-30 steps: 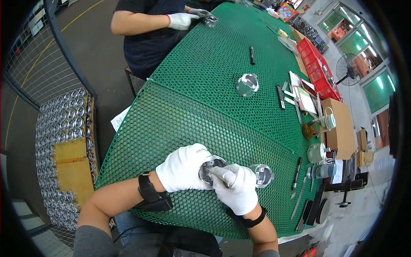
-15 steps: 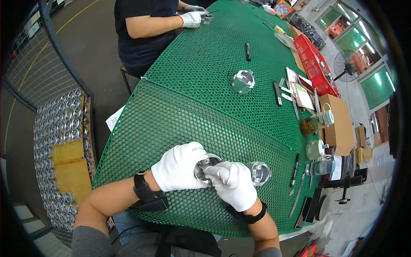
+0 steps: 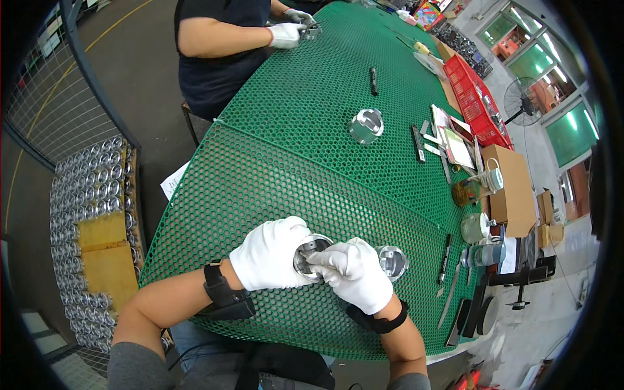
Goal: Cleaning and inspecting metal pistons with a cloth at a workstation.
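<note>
My left hand (image 3: 270,255), in a white glove, is wrapped round a silver metal piston (image 3: 303,261) tilted so that its hollow side faces up. At the piston's opening is my right hand (image 3: 354,272), also gloved, its thumb and fingers pinched together and reaching into the hollow. Whatever those fingertips grip, if anything, is hidden. Just right of my right hand a second piston (image 3: 394,262) sits on the green mesh mat (image 3: 260,175). Farther off on the mat stands a third piston (image 3: 367,125).
At the far left edge a co-worker's gloved hands (image 3: 286,34) hold a metal part. Along the right lie marker pens (image 3: 445,259), files (image 3: 448,299), jars (image 3: 478,227), notebooks (image 3: 457,146) and a red crate (image 3: 474,97). A pallet of pistons (image 3: 91,182) stands on the floor at left.
My right hand has shifted slightly at the piston's opening, still pinched. My left hand keeps its hold. The co-worker's near hand has moved a little left and down.
</note>
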Available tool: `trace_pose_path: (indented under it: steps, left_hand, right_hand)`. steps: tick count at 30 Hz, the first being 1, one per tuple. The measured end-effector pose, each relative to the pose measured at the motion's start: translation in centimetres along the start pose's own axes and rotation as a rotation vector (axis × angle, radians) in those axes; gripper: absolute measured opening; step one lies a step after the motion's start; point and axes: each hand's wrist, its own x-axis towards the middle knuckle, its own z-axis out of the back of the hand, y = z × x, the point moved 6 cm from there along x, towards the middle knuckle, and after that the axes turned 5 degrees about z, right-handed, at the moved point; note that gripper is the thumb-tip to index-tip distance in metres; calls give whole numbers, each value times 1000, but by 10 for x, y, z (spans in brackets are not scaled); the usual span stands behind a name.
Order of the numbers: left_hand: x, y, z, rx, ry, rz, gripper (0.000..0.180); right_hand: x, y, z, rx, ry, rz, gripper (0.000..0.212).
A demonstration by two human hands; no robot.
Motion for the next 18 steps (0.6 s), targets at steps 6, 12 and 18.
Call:
trace_pose_path:
  steps: [6, 12, 18]
  left_hand:
    - [-5, -2, -1, 88, -32, 10, 49]
    - [-6, -2, -2, 95, -41, -34, 63]
    - [-5, -1, -5, 84, -19, -33, 67]
  right_hand:
    - [4, 6, -2, 24, 71, -66, 28]
    - [11, 4, 3, 73, 83, -20, 22]
    - [13, -3, 2, 233, 109, -3, 16]
